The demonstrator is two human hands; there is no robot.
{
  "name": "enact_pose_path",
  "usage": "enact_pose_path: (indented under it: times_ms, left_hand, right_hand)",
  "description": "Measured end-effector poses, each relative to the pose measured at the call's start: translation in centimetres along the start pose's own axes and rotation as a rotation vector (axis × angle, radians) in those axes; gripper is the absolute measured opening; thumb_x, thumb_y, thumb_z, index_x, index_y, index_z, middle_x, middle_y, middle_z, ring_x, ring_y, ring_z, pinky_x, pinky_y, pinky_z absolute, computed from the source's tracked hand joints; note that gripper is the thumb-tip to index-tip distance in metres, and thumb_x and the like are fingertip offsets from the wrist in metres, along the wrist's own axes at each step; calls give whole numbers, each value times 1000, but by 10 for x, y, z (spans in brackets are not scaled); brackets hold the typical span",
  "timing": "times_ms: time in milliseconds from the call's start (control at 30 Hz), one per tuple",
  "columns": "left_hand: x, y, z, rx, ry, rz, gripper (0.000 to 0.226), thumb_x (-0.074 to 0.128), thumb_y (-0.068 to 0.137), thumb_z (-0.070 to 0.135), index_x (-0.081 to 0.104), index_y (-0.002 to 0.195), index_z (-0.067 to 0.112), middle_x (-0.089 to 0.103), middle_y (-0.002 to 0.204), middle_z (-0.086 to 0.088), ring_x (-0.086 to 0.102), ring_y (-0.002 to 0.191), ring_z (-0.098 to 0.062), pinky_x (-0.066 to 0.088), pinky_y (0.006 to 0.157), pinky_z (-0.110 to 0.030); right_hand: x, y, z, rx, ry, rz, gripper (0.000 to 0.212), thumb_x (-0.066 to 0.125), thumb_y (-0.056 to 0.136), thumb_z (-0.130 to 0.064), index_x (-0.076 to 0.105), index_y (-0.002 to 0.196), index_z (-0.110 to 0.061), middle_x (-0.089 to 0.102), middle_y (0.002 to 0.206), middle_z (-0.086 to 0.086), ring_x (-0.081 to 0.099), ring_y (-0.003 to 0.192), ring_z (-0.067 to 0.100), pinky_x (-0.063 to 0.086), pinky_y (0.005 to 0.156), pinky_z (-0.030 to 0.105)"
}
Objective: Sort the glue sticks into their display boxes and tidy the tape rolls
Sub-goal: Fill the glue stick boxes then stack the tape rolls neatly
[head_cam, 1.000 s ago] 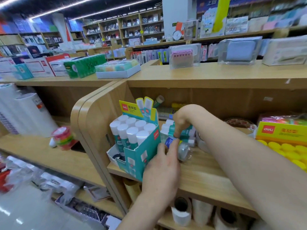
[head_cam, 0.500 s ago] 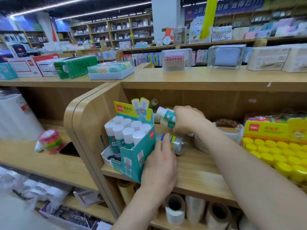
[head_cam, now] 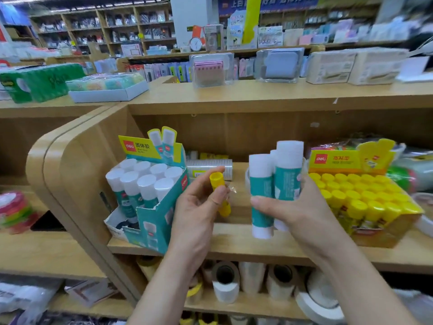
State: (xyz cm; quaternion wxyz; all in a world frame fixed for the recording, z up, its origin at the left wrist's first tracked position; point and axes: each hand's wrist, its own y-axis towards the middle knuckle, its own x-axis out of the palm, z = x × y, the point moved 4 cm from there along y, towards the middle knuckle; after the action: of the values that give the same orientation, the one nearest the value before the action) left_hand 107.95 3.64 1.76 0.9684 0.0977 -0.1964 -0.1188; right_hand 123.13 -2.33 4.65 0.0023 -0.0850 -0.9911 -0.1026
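While the left hand (head_cam: 196, 214) pinches a single yellow-capped glue stick (head_cam: 216, 180) between its thumb and curled fingers, the right hand (head_cam: 297, 207) is wrapped round a bundle of teal-and-white glue sticks (head_cam: 287, 181), seemingly three, both hands raised in front of the middle shelf (head_cam: 234, 245). What the coming move turns on is that the loads are crossed. The teal display box (head_cam: 161, 216) stands at the left end of the shelf, just beside the left hand, and the yellow display box (head_cam: 384, 233) stands at the right, just beside the right hand, so each hand carries the colour that belongs on the far side. The teal sticks are upright with their white caps on top, nearly matching the capped rows in their box, which lean slightly back. They probably need only a sideways carry past the left hand and a lowering into the gap that seems to lie at the box's front. The yellow stick is tilted, cap up and to the left, and would need righting before it goes in. Most tape rolls (head_cam: 226, 281) sit untouched on the shelf below.
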Motion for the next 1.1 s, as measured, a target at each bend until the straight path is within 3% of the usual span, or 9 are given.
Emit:
enact_pose_path:
  times_ms: [133,333,500,567,667,800,967,1033,1100]
  left_hand:
    - [9,-2,5,2,-154,-28,31,57,81,13,62,110,18,70,92,-10,69,88,-25,55,83,-41]
    - [19,-9,9,-59,-270,-57,23,53,87,17,49,109,15,70,90,-14,67,71,-24,56,55,-33]
    - [13,-15,9,-85,35,-72,18,64,83,23,62,98,13,72,80,-4,44,50,-9,34,43,-16]
    - [14,-17,10,-21,237,-177,10,68,84,16,70,94,17,72,76,5,50,53,-1,37,48,-11]
    - [23,-23,10,50,501,-361,20,66,88,10,74,96,26,71,90,20,59,75,10,40,61,-4]
    - [44,-29,9,94,560,-554,26,62,90,6,67,102,29,63,90,24,55,74,8,40,68,-9]
    - [74,-20,7,143,563,-466,23,77,79,12,63,87,29,68,84,11,61,73,-7,51,66,-26]
    - [88,-18,5,223,695,-516,18,76,80,14,67,89,27,66,82,10,58,73,-6,49,67,-21]
    - [102,-19,0,343,855,-600,19,70,86,12,66,99,25,60,97,11,54,89,-2,41,74,-10]
  right_hand:
    - [-3,-17,21,103,24,-17,63,82,55,-20,61,115,-23,71,98,1,68,89,16,52,71,23]
    - [4,-31,39,166,187,39,75,83,45,-27,61,114,-6,69,92,11,67,85,24,53,71,31]
    - [6,-43,38,103,230,107,69,83,50,-23,57,111,-2,64,87,14,63,80,25,52,70,33]
    - [2,-50,36,65,196,166,62,83,51,-24,60,105,-6,63,85,12,62,79,24,52,68,31]
    - [-12,-67,30,-2,27,285,59,85,50,-28,62,105,-24,69,90,6,68,85,22,55,70,31]
    - [-30,-94,24,-98,-270,462,60,83,55,-22,55,101,-50,66,94,-15,64,86,3,52,72,16]
    - [-56,-119,28,-266,-768,430,81,79,60,-11,46,127,-42,59,112,-22,60,98,4,49,78,18]
    - [-70,-123,34,-290,-889,410,89,80,59,-10,41,134,-36,55,127,-19,58,104,8,50,83,28]
    - [-84,-122,36,-307,-951,391,85,80,60,-12,41,133,-31,50,138,-12,58,107,16,51,83,38]
